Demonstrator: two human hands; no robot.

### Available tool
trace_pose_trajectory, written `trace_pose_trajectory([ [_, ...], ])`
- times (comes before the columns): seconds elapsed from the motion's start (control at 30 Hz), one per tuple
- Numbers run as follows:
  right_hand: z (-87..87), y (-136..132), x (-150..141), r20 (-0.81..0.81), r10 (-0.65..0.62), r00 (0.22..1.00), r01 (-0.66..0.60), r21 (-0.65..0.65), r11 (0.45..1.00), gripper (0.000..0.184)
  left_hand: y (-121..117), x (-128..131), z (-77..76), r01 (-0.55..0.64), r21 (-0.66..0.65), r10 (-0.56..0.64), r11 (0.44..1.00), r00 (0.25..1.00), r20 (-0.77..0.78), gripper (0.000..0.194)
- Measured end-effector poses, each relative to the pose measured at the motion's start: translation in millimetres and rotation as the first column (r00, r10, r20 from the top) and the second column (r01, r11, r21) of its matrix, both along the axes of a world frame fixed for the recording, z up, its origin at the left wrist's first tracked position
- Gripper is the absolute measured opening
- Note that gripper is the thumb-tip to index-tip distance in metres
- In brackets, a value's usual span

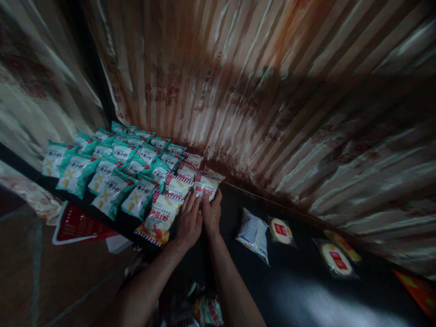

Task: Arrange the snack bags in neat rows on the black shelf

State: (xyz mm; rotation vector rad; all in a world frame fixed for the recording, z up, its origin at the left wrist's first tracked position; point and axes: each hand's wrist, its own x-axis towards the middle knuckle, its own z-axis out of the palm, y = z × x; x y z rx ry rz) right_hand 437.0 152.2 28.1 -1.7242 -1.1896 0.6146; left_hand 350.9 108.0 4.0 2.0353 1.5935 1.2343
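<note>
Centre frame | left hand (189, 221), fingers together, and right hand (211, 212) flank white-red packet (206, 182), apparently steadying it | grip closure not discernible

The view is dim; the tabletop (289, 284) shows glare.

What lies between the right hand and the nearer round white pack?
In the head view, a blue-and-white bag lies on the black surface between the right hand and that pack.
</note>
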Motion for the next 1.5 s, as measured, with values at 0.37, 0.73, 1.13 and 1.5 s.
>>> trace_pose_trajectory([
  [0.37,5.6,-1,-1,0.02,0.067,0.998,-0.067,-0.022,0.998,0.077,1,-2,-2.7,0.073,0.045,-0.075,0.996,0.996,0.049,0.051],
  [0.73,6.9,-8,-1,0.008,0.113,0.994,-0.113,0.026,0.993,0.069,1,-3,-4.1,0.046,0.075,-0.049,0.996,0.998,0.037,0.055],
  [1.13,-1.4,-57,0,0.062,0.059,0.996,-0.058,-0.015,0.998,0.064,-20,-4,-1.1,0.033,0.227,-0.023,0.973,0.999,-0.047,0.033],
  [1.5,-6.0,-124,-1,0.08,0.116,0.99,-0.119,0.034,0.992,0.036,-85,1,-2.7,0.134,-0.028,-0.133,0.991,0.99,0.057,0.029],
])
